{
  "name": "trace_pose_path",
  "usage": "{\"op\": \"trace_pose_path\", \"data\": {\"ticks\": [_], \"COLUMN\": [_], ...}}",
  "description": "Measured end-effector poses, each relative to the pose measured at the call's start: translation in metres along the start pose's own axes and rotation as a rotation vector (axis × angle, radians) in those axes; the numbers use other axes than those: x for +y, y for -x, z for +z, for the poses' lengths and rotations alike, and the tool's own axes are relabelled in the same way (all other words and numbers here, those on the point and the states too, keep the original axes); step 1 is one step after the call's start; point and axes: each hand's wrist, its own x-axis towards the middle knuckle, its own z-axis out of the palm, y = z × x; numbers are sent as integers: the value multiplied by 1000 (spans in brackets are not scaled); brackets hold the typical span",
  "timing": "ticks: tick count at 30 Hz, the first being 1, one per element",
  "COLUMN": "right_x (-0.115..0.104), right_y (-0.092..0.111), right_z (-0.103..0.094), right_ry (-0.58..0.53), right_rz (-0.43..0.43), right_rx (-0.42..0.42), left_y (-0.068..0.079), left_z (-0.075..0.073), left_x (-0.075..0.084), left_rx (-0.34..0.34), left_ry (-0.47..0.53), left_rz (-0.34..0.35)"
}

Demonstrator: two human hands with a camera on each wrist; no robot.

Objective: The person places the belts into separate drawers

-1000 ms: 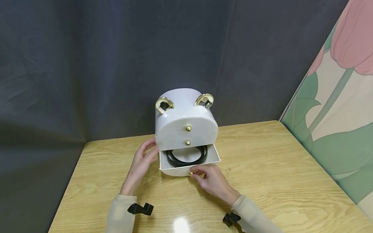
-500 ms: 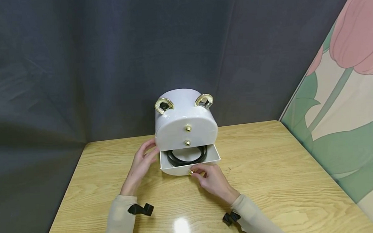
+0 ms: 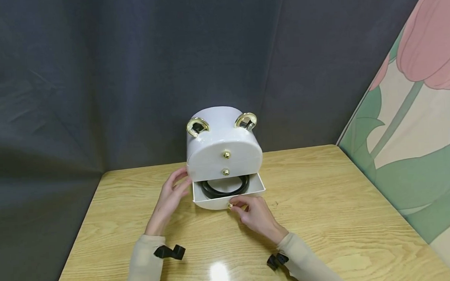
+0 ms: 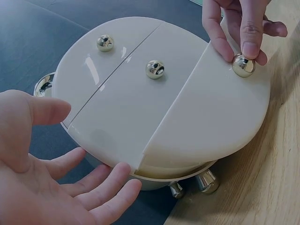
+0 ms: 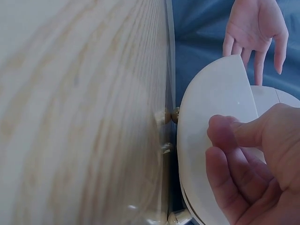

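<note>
A white rounded drawer box (image 3: 221, 132) with gold ear-shaped trims and gold knobs stands at the back of the table. Its bottom drawer (image 3: 258, 184) is pulled out, and a coiled black belt-like loop (image 3: 243, 190) lies inside. My right hand (image 3: 257, 216) pinches that drawer's gold knob (image 4: 243, 65) between thumb and fingers. At the box's left side is my left hand (image 3: 169, 197), its fingers spread and relaxed; in the left wrist view the fingertips touch or nearly touch the side (image 4: 112, 169). In the right wrist view, my fingers hide the knob.
The wooden table (image 3: 311, 220) spreads around the box. Behind it hangs a dark grey curtain (image 3: 176, 67), and a tulip-patterned cloth (image 3: 417, 149) borders the right side. Short gold feet (image 4: 206, 182) hold the box off the table.
The bottom drawer has slid slightly inward, with my right hand moving along on its knob. My left hand has stayed at the box's side.
</note>
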Motion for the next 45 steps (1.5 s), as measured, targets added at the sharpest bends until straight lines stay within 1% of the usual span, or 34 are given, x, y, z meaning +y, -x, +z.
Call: {"op": "trace_pose_path", "data": {"ticks": [8,18,23,30,35,41,45], "right_x": [-1,-1,0,-1,1,3,3], "right_y": [-2,-5,-5,-8,-8,-11,-14], "right_z": [0,-1,0,-1,1,3,2], "right_ry": [-74,-88,-79,-47,-34,-48,-70], "right_rz": [67,96,86,89,93,89,87], "right_rx": [-34,-31,-31,-19,-24,-20,-12], "left_y": [0,0,2,3,4,3,2], "left_z": [-1,1,1,2,1,0,0], "left_x": [2,3,2,3,2,2,3], "left_rx": [-11,-17,-6,-13,-9,4,-3], "left_ry": [-4,-6,7,2,1,5,-1], "left_rz": [6,11,-14,4,-13,-16,-6]}}
